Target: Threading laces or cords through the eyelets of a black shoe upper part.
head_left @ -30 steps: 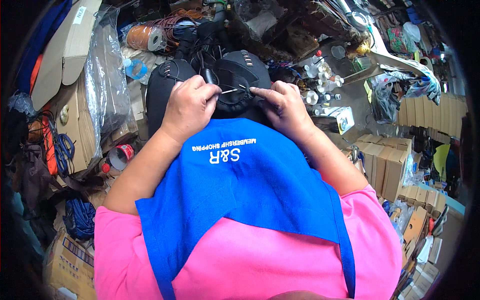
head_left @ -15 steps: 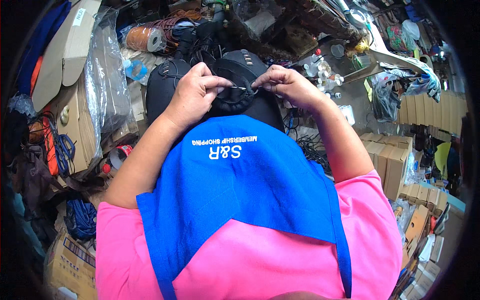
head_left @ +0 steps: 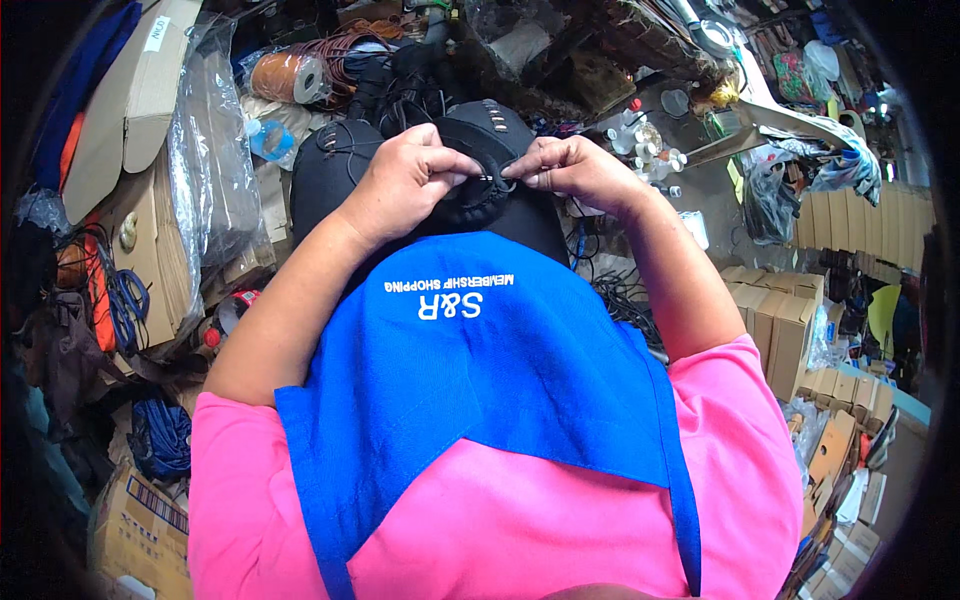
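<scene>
On my lap rests a round black ring (head_left: 468,210), its lower part wrapped in dark cord. My left hand (head_left: 418,182) is closed in a pinch at its left side, on a thin shiny metal piece (head_left: 487,178) that looks like a needle. Facing it, my right hand (head_left: 570,170) pinches the ring's right edge between thumb and fingers. The two sets of fingertips are a short gap apart. Black cords (head_left: 405,85) lie bunched just beyond the ring, and my black-clad knees are under it.
A spool of orange cord (head_left: 288,78) and a blue-capped plastic bottle (head_left: 268,140) lie beyond my left arm. Cardboard sheets (head_left: 150,100) stand at the left. Small plastic bottles (head_left: 640,135) cluster at the far right, with stacked cardboard (head_left: 780,310) nearer.
My left hand has shifted slightly right, closer to the right hand, and less of the thin metal piece shows. The right hand keeps its pinch on the ring.
</scene>
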